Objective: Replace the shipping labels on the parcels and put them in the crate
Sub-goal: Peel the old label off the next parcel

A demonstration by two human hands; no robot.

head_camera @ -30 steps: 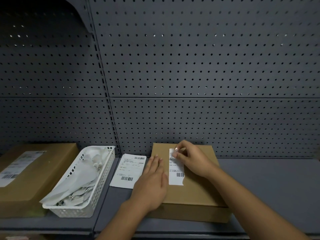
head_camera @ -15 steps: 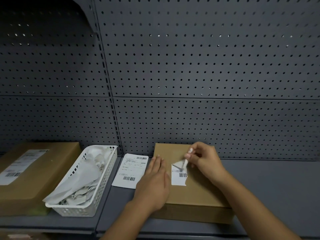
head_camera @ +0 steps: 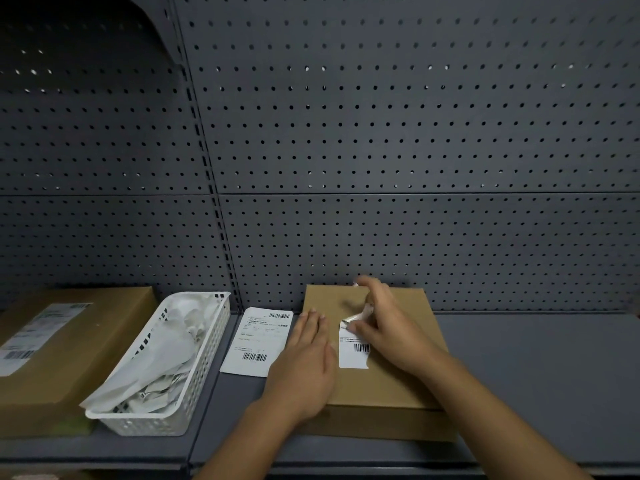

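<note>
Label peel is the step I'm on. The parcel (head_camera: 388,382) lies flat on the shelf (head_camera: 536,375), its back edge close against the pegboard wall (head_camera: 381,168). My left hand (head_camera: 304,362) lies flat on its left part, fingers straight, pressing it down. My right hand (head_camera: 391,327) pinches the curled-up top end of the old label (head_camera: 353,355); the lower half with the barcode is stuck to the cardboard. It's a bit blurry up there, so I can't tell exactly which fingers have it.

Next move, I reckon: pull low and toward me so the paper comes off in one piece, with the other hand pinning the box. Then the fresh label (head_camera: 258,341), lying on the shelf just left of the parcel, goes on.

Room-wise, the wall blocks any pull backward. A white basket (head_camera: 162,426) of paper scraps and a second parcel (head_camera: 86,341) sit to the left, and the shelf on the right is open. No crate that I can see, unless it's that basket.
</note>
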